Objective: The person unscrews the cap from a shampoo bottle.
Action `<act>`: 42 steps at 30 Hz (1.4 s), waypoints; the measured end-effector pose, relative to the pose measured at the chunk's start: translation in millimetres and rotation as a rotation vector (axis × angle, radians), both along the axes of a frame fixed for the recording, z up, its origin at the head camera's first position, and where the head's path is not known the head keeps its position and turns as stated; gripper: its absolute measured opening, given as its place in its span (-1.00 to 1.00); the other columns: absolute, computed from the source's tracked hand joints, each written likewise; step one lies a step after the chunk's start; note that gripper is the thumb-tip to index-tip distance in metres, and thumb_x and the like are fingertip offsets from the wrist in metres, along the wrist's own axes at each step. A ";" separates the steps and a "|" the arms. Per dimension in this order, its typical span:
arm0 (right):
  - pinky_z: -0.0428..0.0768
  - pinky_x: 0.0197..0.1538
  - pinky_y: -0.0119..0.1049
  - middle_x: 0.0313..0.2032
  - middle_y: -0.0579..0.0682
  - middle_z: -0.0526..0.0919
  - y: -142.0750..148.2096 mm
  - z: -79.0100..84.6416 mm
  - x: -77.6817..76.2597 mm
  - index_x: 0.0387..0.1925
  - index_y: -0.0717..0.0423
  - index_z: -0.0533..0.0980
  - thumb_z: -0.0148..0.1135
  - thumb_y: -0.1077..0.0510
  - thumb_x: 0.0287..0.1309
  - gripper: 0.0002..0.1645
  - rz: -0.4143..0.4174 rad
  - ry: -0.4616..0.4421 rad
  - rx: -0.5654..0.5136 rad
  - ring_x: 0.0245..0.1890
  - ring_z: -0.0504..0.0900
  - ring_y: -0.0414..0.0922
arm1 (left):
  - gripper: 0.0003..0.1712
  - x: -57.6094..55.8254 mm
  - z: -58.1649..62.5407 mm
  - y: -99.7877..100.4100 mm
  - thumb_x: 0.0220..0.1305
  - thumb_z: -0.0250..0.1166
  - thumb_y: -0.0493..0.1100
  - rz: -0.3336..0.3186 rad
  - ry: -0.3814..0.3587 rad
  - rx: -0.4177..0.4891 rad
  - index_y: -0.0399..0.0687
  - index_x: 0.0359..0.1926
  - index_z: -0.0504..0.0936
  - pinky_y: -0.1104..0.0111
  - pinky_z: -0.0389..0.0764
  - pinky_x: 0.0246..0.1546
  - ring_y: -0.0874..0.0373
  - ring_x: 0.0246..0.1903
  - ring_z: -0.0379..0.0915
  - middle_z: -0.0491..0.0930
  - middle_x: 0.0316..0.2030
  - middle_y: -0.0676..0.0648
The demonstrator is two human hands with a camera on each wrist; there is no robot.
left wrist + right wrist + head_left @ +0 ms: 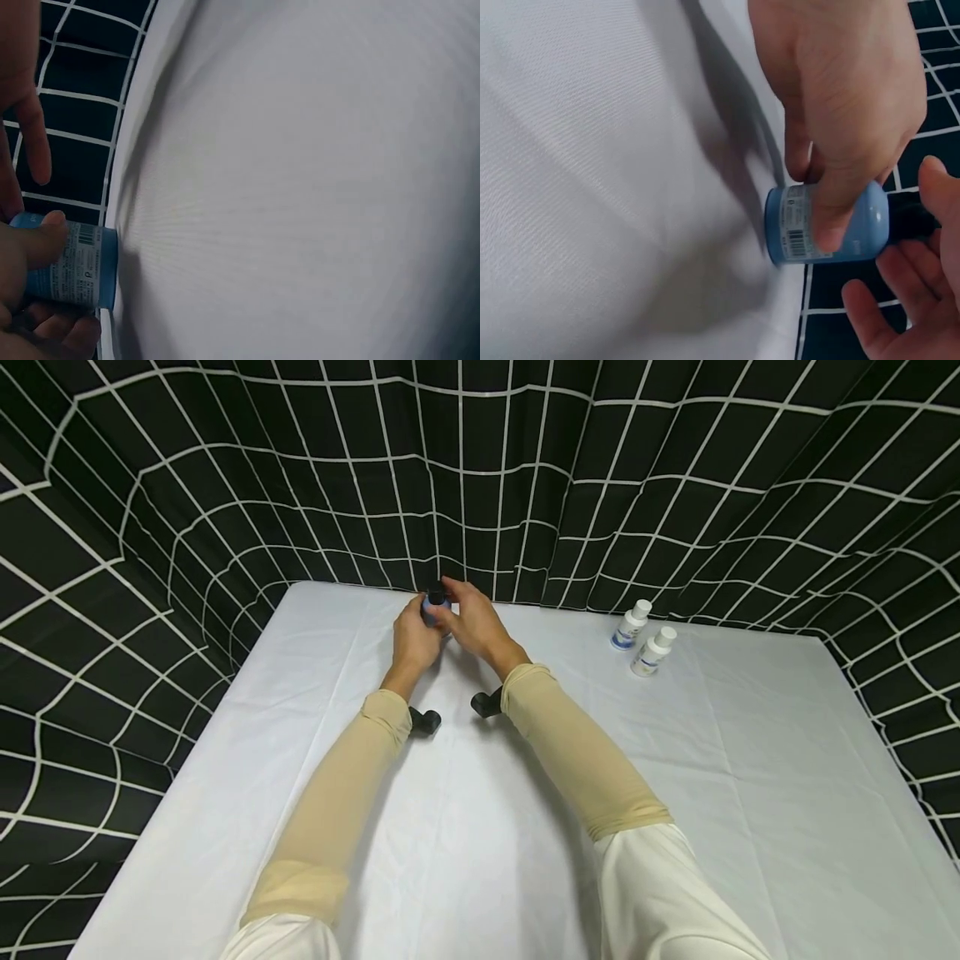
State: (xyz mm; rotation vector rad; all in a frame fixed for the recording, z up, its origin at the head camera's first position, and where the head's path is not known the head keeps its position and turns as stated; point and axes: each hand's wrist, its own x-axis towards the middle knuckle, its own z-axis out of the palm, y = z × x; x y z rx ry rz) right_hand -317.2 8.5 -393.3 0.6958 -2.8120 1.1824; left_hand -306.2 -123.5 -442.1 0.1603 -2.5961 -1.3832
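Note:
A small blue bottle [866, 225] with a black cap [437, 592] stands upright near the far edge of the table. My left hand [415, 639] grips its body, the thumb lying over the printed label in both wrist views. Spread around the cap are the fingers of my right hand [477, 620], thumb on one side and fingertips on the other, with gaps showing in the right wrist view. In the left wrist view, the bottle's base [109, 268] is close to the tabletop, and the cap is out of sight.
Two white bottles [629, 625] [653, 652] with white caps stand to the right, near the back of the table. A white cloth covers the table [750, 760]. Dark curtains [480, 468] with a white grid hang behind it and at both sides.

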 end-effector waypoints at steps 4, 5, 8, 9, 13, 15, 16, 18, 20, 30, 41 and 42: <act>0.37 0.49 -0.16 0.30 0.18 0.54 -1.3 2.0 0.6 0.51 0.26 0.21 0.20 -0.05 0.44 -0.20 -0.005 0.005 0.014 0.35 0.50 0.04 | -0.28 0.9 -0.9 -0.4 0.35 0.32 -0.22 0.008 0.033 -0.021 -0.27 0.46 0.32 0.12 0.36 0.49 -0.19 0.41 0.36 0.44 0.36 -0.33; 0.38 0.49 -0.17 0.29 0.17 0.54 -1.3 2.3 0.7 0.51 0.26 0.21 0.20 -0.05 0.45 -0.21 -0.007 0.004 0.017 0.34 0.51 0.04 | -0.29 1.4 -0.8 -0.3 0.35 0.32 -0.22 0.007 0.040 -0.023 -0.27 0.46 0.33 0.11 0.38 0.48 -0.20 0.40 0.37 0.45 0.35 -0.33; 0.40 0.46 -0.17 0.26 0.15 0.53 -0.6 2.3 0.6 0.49 0.24 0.24 0.20 -0.05 0.45 -0.23 -0.022 -0.005 0.030 0.31 0.51 0.02 | -0.31 3.5 -0.3 0.6 0.33 0.35 -0.21 -0.004 0.051 -0.018 -0.27 0.43 0.37 0.10 0.43 0.44 -0.22 0.35 0.43 0.50 0.29 -0.34; 0.41 0.45 -0.17 0.25 0.15 0.53 -0.1 2.2 0.7 0.49 0.24 0.25 0.20 -0.04 0.45 -0.24 -0.026 -0.005 0.030 0.30 0.51 0.02 | -0.30 4.2 -0.1 1.2 0.32 0.37 -0.20 -0.009 0.052 -0.019 -0.27 0.42 0.38 0.09 0.44 0.43 -0.22 0.34 0.44 0.52 0.27 -0.34; 0.44 0.41 -0.17 0.18 0.15 0.54 2.4 0.6 0.9 0.45 0.23 0.31 0.20 -0.05 0.44 -0.29 -0.037 -0.004 0.035 0.26 0.51 0.01 | -0.29 7.5 1.0 4.4 0.27 0.43 -0.19 -0.018 0.045 -0.023 -0.27 0.39 0.42 0.09 0.46 0.40 -0.21 0.31 0.48 0.55 0.24 -0.32; 0.46 0.39 -0.17 0.15 0.14 0.53 5.2 0.0 1.7 0.41 0.23 0.35 0.20 -0.06 0.44 -0.32 -0.049 -0.007 0.033 0.23 0.52 0.01 | -0.28 8.8 1.1 7.0 0.25 0.45 -0.18 -0.019 0.049 -0.034 -0.25 0.38 0.43 0.11 0.47 0.40 -0.19 0.31 0.48 0.55 0.25 -0.31; 0.47 0.36 -0.17 0.13 0.14 0.53 6.8 -0.7 1.8 0.39 0.23 0.37 0.20 -0.07 0.44 -0.33 -0.055 -0.005 0.032 0.20 0.52 0.01 | -0.27 9.5 1.4 8.2 0.24 0.46 -0.18 -0.021 0.051 -0.038 -0.25 0.38 0.44 0.12 0.47 0.40 -0.18 0.31 0.48 0.55 0.25 -0.31; 0.50 0.31 -0.16 0.10 0.14 0.53 10.5 -2.2 2.3 0.34 0.23 0.41 0.21 -0.08 0.43 -0.37 -0.070 -0.001 0.024 0.14 0.53 0.01 | -0.26 11.3 1.9 11.1 0.22 0.48 -0.16 -0.026 0.054 -0.041 -0.23 0.38 0.44 0.13 0.47 0.40 -0.17 0.31 0.48 0.56 0.25 -0.29; 0.52 0.24 -0.15 0.06 0.14 0.54 14.7 -4.6 2.8 0.30 0.23 0.44 0.22 -0.08 0.43 -0.39 -0.082 0.010 0.016 0.07 0.53 0.00 | -0.25 13.6 1.6 14.0 0.21 0.49 -0.16 -0.035 0.059 -0.039 -0.23 0.38 0.45 0.13 0.48 0.38 -0.15 0.30 0.49 0.56 0.26 -0.28; 0.58 0.16 -0.12 0.02 0.18 0.61 37.5 -6.5 15.3 0.23 0.26 0.51 0.26 -0.05 0.40 -0.44 -0.123 0.053 -0.044 0.02 0.61 0.04 | -0.28 25.5 5.8 30.3 0.13 0.55 -0.15 -0.067 0.079 0.004 -0.21 0.30 0.52 0.12 0.57 0.25 -0.11 0.16 0.60 0.65 0.12 -0.27; 0.62 0.14 -0.09 0.00 0.19 0.63 63.5 11.0 42.3 0.21 0.25 0.54 0.31 -0.02 0.36 -0.46 -0.185 0.046 -0.144 0.03 0.65 0.07 | -0.26 36.9 11.2 46.1 0.11 0.57 -0.11 -0.181 0.146 0.071 -0.15 0.30 0.53 0.20 0.64 0.22 -0.04 0.16 0.62 0.62 0.17 -0.20; 0.63 0.14 -0.08 0.00 0.19 0.63 66.4 13.3 45.2 0.20 0.25 0.55 0.31 -0.01 0.36 -0.47 -0.191 0.041 -0.157 0.03 0.66 0.07 | -0.27 38.6 12.0 47.9 0.12 0.57 -0.11 -0.195 0.150 0.083 -0.15 0.30 0.53 0.21 0.63 0.23 -0.03 0.17 0.61 0.61 0.17 -0.19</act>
